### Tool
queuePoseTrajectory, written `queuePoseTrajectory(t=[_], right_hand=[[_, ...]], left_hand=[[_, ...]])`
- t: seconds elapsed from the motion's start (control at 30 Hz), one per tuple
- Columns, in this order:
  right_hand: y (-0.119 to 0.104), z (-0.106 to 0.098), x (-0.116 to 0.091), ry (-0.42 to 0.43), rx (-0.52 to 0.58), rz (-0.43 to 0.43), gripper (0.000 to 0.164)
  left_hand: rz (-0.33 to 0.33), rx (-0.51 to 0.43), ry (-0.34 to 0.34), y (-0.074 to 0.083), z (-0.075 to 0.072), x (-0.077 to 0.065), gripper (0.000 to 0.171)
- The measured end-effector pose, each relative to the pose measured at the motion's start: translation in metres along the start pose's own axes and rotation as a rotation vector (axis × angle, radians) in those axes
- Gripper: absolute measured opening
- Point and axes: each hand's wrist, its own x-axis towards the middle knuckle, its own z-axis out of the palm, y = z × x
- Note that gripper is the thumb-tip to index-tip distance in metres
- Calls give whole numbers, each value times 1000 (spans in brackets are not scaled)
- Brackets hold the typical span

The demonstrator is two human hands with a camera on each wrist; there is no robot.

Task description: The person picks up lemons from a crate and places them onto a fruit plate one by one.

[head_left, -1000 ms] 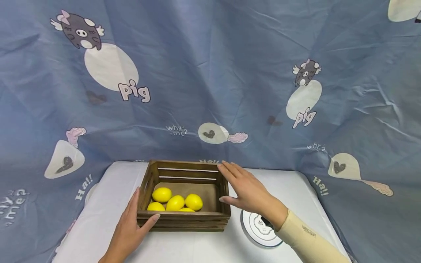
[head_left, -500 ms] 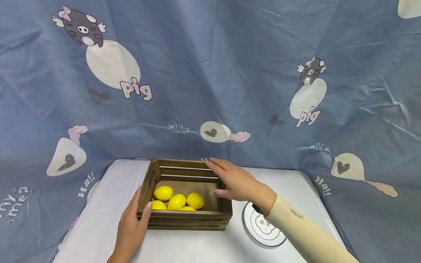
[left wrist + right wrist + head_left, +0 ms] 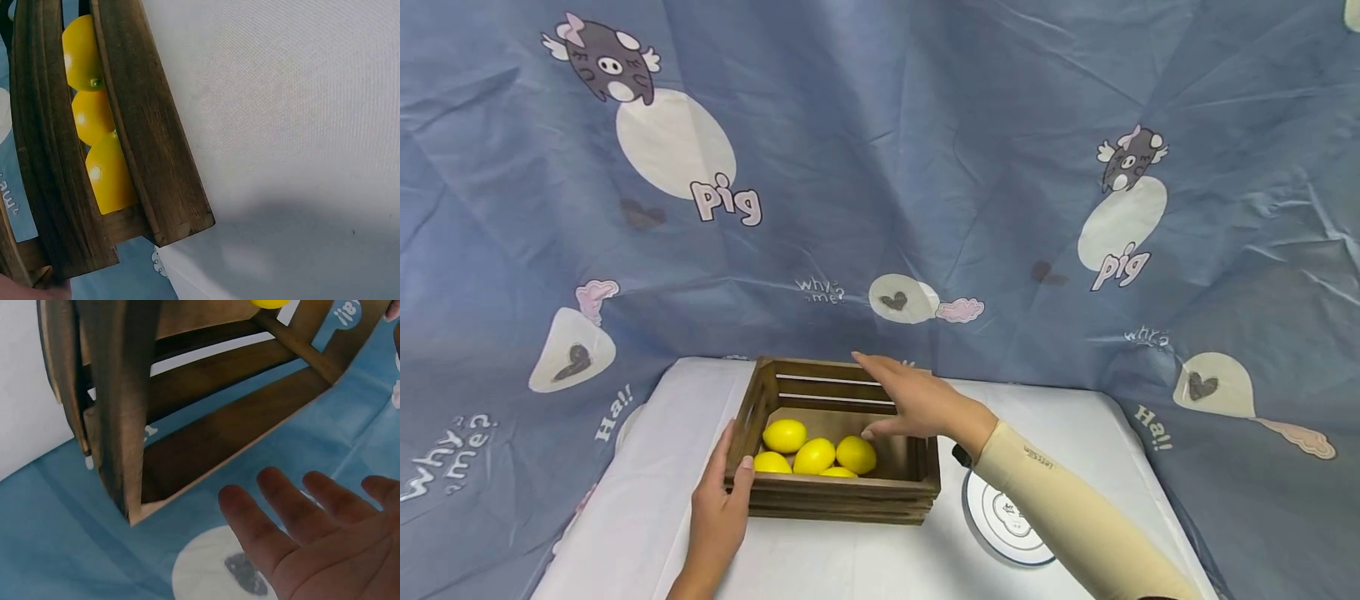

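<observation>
A dark brown slatted wooden crate (image 3: 838, 500) stands on the white table, several yellow lemons (image 3: 814, 457) lying inside toward its left. My left hand (image 3: 718, 508) holds the crate's front left corner, its fingers along the outer side and its thumb over the rim. Only a sliver of that hand shows in the left wrist view, where lemons (image 3: 111, 172) appear between the slats. Over the crate's right part, my right hand (image 3: 917, 400) is held with its fingers stretched out, the thumb tip near the rightmost lemon. In the right wrist view its fingers (image 3: 256, 525) are empty.
A round white plate (image 3: 981, 521) with a dark rim and a printed pattern lies right of the crate, partly under the right forearm. A blue curtain (image 3: 1000, 208) with pig prints hangs behind the white-covered table (image 3: 820, 567).
My right hand has moved left from the crate's right edge to above its inside. My left thumb has come in closer to the fingers at the corner. The view has shifted slightly.
</observation>
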Motion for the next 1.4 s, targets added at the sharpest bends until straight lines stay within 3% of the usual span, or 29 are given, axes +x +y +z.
queuePoseTrajectory(t=[0.23,0.5,0.8,1.0,1.17,1.4], right_hand=[[-3,11,24,-103,-64,13,109],[-7,38,45,-267,-24,100,104],[-4,59,57,-356,-72,167,97],[0,69,59,-412,-60,218,81],[3,83,55,-437,-87,244,72],[3,94,57,-382,-135,213,70]], left_hand=[[-4,12,38,0,7,0,61],[-31,-58,66,3,9,1,60],[-33,-66,88,2,12,1,57],[-5,-78,126,2,17,1,56],[6,-78,163,2,21,2,57],[18,-93,213,-1,24,2,56]])
